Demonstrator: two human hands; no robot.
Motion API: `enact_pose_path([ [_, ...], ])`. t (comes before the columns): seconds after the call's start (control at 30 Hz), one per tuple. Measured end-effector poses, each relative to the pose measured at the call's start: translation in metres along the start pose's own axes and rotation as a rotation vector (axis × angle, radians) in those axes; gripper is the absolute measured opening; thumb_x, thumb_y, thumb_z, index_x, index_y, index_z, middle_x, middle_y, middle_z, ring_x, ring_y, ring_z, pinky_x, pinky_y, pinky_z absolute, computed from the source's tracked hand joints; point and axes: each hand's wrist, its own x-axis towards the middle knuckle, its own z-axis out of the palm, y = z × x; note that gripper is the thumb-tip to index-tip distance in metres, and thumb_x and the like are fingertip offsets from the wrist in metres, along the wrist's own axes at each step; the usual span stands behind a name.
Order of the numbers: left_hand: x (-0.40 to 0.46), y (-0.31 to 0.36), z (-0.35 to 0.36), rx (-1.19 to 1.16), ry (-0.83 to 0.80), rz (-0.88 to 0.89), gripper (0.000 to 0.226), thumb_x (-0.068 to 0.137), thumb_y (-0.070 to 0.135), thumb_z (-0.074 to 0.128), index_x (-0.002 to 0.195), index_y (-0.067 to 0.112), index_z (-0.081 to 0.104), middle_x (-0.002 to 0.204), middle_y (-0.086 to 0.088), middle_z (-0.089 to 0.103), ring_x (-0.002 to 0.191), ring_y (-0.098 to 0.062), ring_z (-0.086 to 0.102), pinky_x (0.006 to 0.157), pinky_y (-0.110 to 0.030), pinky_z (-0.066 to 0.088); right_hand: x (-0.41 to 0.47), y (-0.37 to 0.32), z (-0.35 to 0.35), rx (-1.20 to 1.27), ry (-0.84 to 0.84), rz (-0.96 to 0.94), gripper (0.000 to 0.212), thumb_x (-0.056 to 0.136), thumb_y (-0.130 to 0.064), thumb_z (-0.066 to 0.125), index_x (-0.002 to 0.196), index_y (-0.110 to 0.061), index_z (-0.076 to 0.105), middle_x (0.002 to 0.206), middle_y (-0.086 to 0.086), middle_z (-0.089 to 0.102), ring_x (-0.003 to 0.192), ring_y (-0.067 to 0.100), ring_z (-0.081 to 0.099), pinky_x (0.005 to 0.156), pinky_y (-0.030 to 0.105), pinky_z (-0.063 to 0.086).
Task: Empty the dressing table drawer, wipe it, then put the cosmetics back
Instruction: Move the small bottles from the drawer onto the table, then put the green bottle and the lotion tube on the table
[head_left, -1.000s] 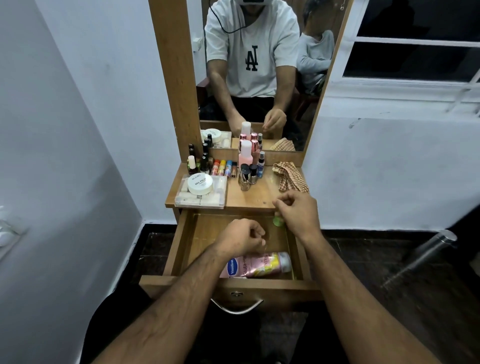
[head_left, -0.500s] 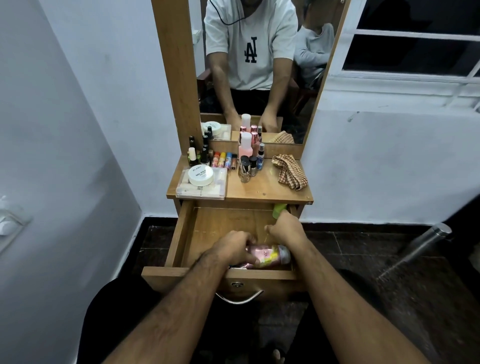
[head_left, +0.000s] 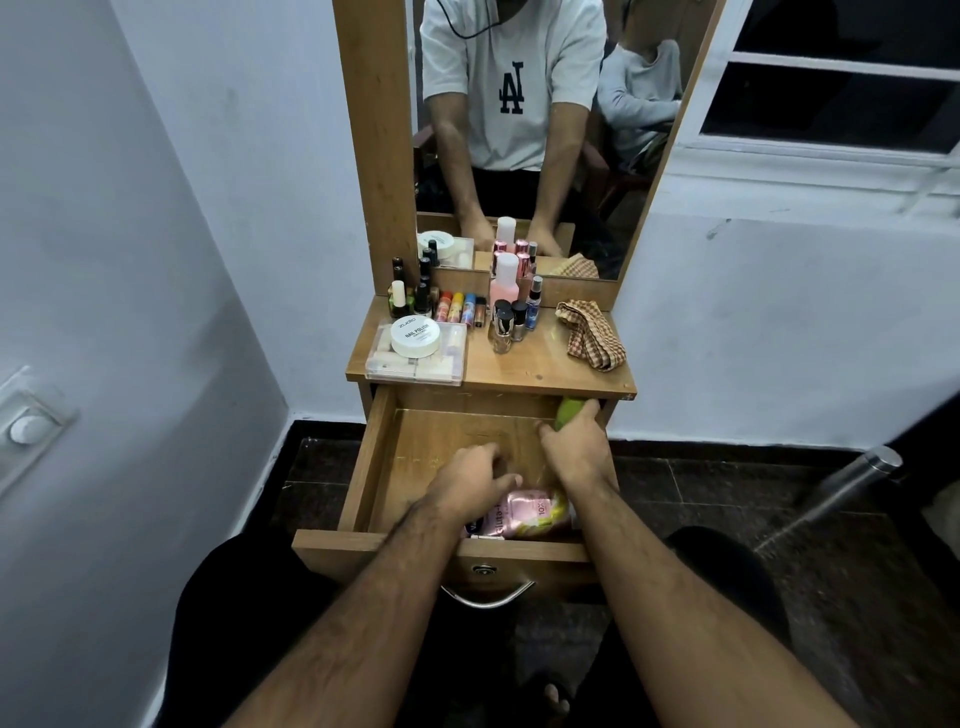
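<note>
The wooden drawer (head_left: 363, 467) of the dressing table is pulled out. A pink tube-like bottle (head_left: 524, 512) lies on its side at the front of it. My left hand (head_left: 475, 480) hovers curled just behind that bottle, fingertips touching its upper edge. At the drawer's back right corner, my right hand (head_left: 576, 447) holds a small green item (head_left: 568, 410) under the tabletop's edge. Most of the drawer floor is bare wood.
On the tabletop (head_left: 524, 371) stand a clear box with a white jar (head_left: 415, 338), a row of lip balms (head_left: 457, 306), nail polish bottles (head_left: 511, 317) and a checked cloth (head_left: 592, 338). A mirror (head_left: 519, 130) rises behind. White walls close both sides; a metal pole (head_left: 841, 488) leans at right.
My right hand went from the tabletop's front edge down into the drawer, then toward its back right corner with the green item. My left hand dropped onto the pink bottle.
</note>
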Motion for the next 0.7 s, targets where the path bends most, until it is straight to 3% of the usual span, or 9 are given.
enact_pose_path([
  [0.1,0.000,0.001,-0.001,-0.023,0.042,-0.005,0.044,0.091,0.036,0.063,0.131,0.020,0.054,0.122,0.002,0.062,0.104,-0.013,0.060,0.090,-0.037,0.055,0.000,0.000,0.006,0.025,0.028,-0.007,0.048,0.093,-0.033,0.063,0.126,-0.009,0.037,0.118,0.015,0.065,0.106,0.034,0.063,0.076,0.033,0.044],
  [0.27,0.002,0.001,-0.003,-0.026,0.113,-0.006,0.040,0.093,0.031,0.063,0.131,0.021,0.056,0.126,0.002,0.061,0.111,-0.014,0.058,0.096,-0.037,0.051,0.007,-0.001,0.015,0.071,0.006,0.040,0.058,0.090,-0.041,0.067,0.130,-0.009,0.040,0.122,0.015,0.064,0.111,0.036,0.062,0.084,0.037,0.048],
  [0.37,0.004,-0.002,-0.001,-0.075,0.122,-0.025,0.038,0.093,0.028,0.061,0.131,0.024,0.055,0.127,0.004,0.060,0.109,-0.012,0.058,0.094,-0.037,0.053,0.014,-0.006,0.018,0.132,0.028,0.072,0.056,0.091,-0.039,0.067,0.129,-0.006,0.043,0.124,0.018,0.063,0.114,0.037,0.061,0.089,0.039,0.050],
  [0.47,0.006,-0.003,-0.001,-0.089,0.150,-0.024,0.040,0.094,0.024,0.061,0.133,0.023,0.053,0.129,0.003,0.059,0.113,-0.013,0.057,0.096,-0.037,0.051,0.018,-0.010,0.018,0.126,0.022,0.077,0.045,0.095,-0.029,0.063,0.129,-0.005,0.047,0.121,0.019,0.064,0.113,0.037,0.061,0.082,0.034,0.048],
  [0.57,0.010,-0.004,-0.001,-0.088,0.173,-0.025,0.042,0.094,0.021,0.061,0.135,0.020,0.053,0.132,-0.001,0.059,0.117,-0.017,0.056,0.100,-0.036,0.049,0.017,-0.005,0.019,0.039,-0.038,-0.018,0.033,0.094,-0.025,0.061,0.122,-0.008,0.055,0.114,0.013,0.067,0.108,0.034,0.062,0.078,0.032,0.045],
  [0.7,0.014,-0.005,-0.002,-0.113,0.181,-0.031,0.043,0.094,0.017,0.061,0.136,0.019,0.053,0.132,-0.002,0.060,0.117,-0.018,0.057,0.099,-0.033,0.048,0.017,0.004,0.018,-0.033,-0.114,-0.182,0.041,0.088,-0.030,0.068,0.125,-0.015,0.059,0.116,0.008,0.069,0.108,0.029,0.063,0.085,0.033,0.047],
])
